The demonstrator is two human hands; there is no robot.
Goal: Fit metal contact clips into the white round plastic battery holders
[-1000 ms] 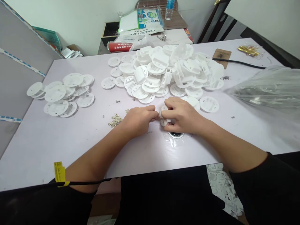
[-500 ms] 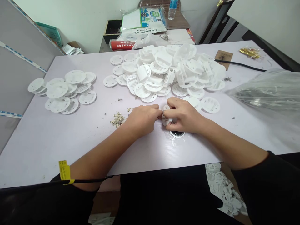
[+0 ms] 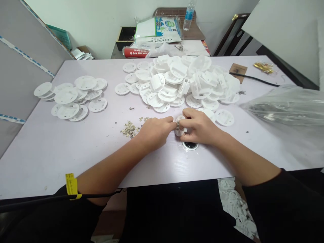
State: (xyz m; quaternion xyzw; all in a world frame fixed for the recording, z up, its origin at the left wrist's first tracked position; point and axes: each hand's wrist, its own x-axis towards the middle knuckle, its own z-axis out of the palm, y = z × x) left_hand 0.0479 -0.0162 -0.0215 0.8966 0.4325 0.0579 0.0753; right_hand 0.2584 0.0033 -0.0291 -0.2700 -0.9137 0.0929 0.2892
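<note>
Holding a disc (image 3: 179, 133) tilted up, right hand (image 3: 199, 127) gripping it, left hand (image 3: 156, 133) at its face, left grip unclear, metal clips (image 3: 129, 129) nearby, more discs (image 3: 168, 90) heaped behind

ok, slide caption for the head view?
Right hand holds a white disc, left hand at its face, small metal pieces nearby.

One head-worn camera looks forward and down on the hands (image 3: 155, 134) (image 3: 199, 127) and table (image 3: 83, 145).

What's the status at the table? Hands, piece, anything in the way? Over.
Right hand holding a white disc, tilted up. Left hand meeting its left side. Disc pile beyond both hands, not between them.
</note>
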